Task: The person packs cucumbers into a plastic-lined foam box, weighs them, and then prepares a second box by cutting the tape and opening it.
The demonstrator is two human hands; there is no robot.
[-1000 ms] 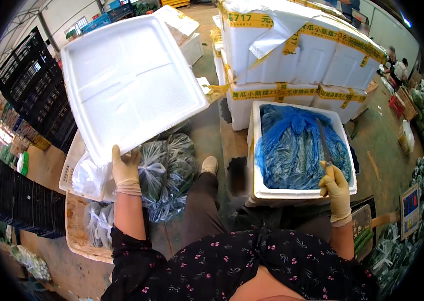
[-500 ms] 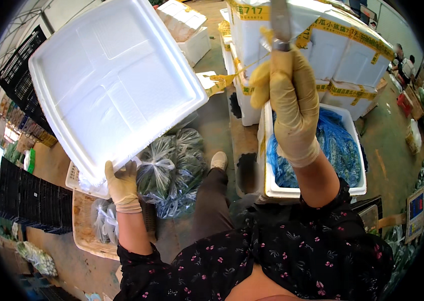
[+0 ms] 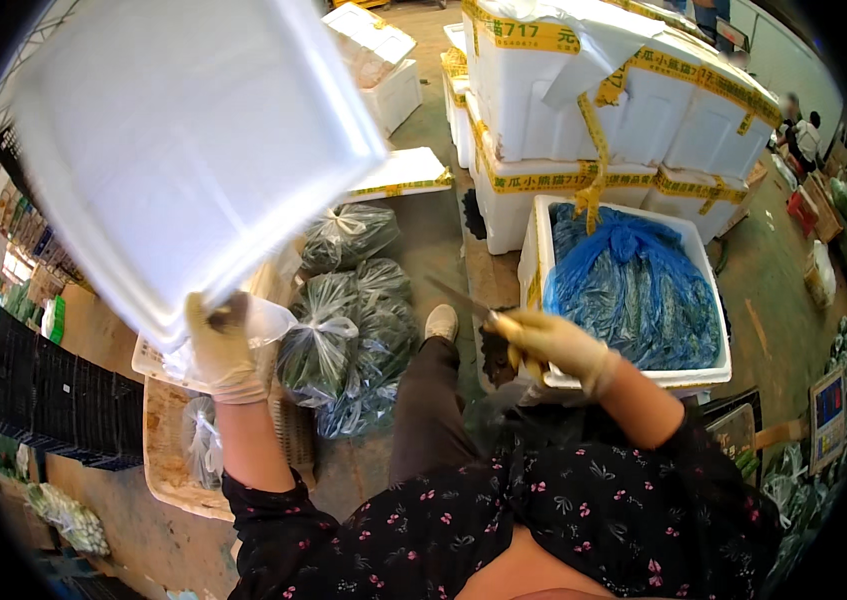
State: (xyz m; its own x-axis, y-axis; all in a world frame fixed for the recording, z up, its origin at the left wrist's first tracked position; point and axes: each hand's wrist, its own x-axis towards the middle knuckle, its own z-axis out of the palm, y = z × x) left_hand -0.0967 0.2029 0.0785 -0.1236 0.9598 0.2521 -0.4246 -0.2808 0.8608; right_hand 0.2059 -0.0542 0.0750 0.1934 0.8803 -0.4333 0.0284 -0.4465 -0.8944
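My gloved left hand (image 3: 218, 350) grips the lower corner of a white foam lid (image 3: 178, 150), raised at the upper left and smeared by motion. My gloved right hand (image 3: 543, 345) holds a knife (image 3: 468, 300) pointing up-left, beside the open white foam box (image 3: 703, 250) on the right. That box holds a blue plastic bag (image 3: 633, 290) of dark green produce, with a loose yellow tape strip (image 3: 589, 170) hanging above it. Tied clear bags of greens (image 3: 323, 345) lie below the lid, beside pale crates (image 3: 168, 450).
Taped foam boxes (image 3: 593, 110) are stacked behind the open box, with more (image 3: 388, 100) farther back. Black crates (image 3: 68, 400) stand at left. A scale (image 3: 823, 420) and bagged produce line the right. Other people (image 3: 803, 140) are at the far right. My shoe (image 3: 440, 322) is on the floor (image 3: 443, 255).
The lid has swung up and left, uncovering more bags behind it. My right hand rose with the knife, then came down and turned leftward; the tape strip now hangs over the open box.
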